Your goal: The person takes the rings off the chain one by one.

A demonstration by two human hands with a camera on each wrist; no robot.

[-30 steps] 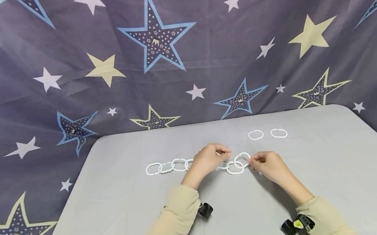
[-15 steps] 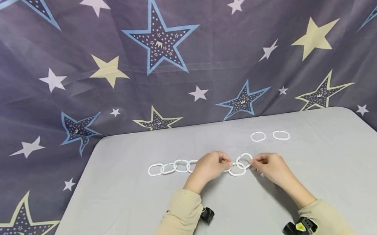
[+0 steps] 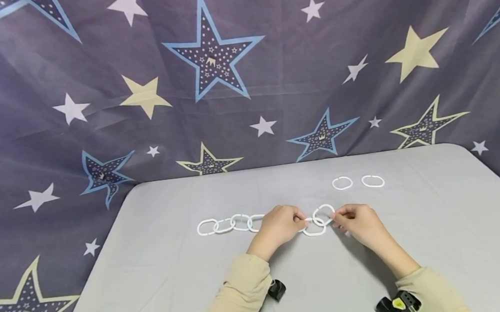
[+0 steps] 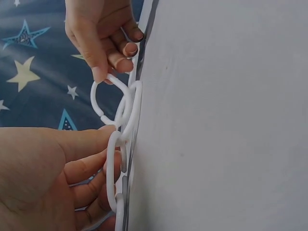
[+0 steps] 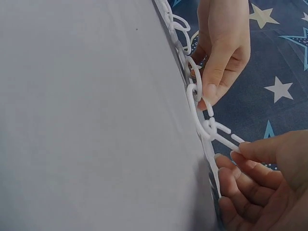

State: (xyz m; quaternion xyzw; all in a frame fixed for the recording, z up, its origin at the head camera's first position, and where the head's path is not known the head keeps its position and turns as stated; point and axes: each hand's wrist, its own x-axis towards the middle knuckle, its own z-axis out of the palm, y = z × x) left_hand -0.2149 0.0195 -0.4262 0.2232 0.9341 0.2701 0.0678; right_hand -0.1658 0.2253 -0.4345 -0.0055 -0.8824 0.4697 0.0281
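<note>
A chain of several white plastic oval links [image 3: 206, 234] lies across the table in the head view, partly hidden under my left hand. The left hand [image 3: 279, 226] pinches the chain between thumb and fingertips, at the joint beside the second link [image 3: 315, 234] from the right end. The right hand [image 3: 359, 221] pinches the end link [image 3: 324, 206] by its right side, tilting it up. In the right wrist view a small gap shows in that end link [image 5: 225, 141], which is hooked through its neighbour [image 5: 194, 113].
Two loose white links, a left one [image 3: 342, 189] and a right one [image 3: 373, 187], lie farther back on the grey table [image 3: 153, 276]. A dark star-printed cloth [image 3: 266, 89] hangs behind the table's far edge.
My left hand has come down from just above the chain and taken hold of it. The right hand keeps its pinch on the end link. The head view has shifted slightly.
</note>
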